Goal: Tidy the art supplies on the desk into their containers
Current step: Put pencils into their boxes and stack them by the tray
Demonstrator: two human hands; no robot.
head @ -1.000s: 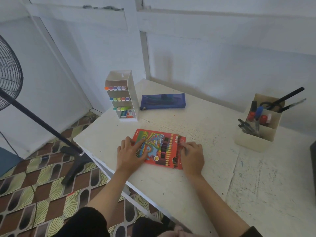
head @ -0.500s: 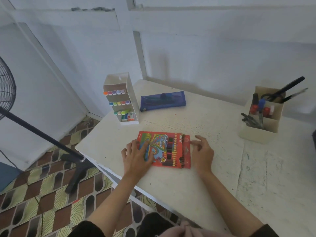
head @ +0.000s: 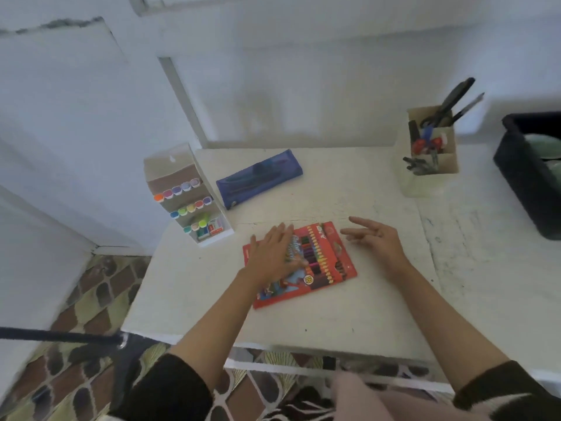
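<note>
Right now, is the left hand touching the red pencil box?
Touching. The head view shows the left hand lying flat, fingers straight, on the cover of the red pencil box.

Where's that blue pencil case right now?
In the head view, the blue pencil case lies at the back left of the desk, just right of the marker stand.

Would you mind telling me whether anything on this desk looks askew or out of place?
The flat red box of coloured pencils lies skewed to the white desk's front edge, with the left hand flat on it. The blue mesh pencil case also lies at an angle. Nothing looks spilled or damaged.
</note>
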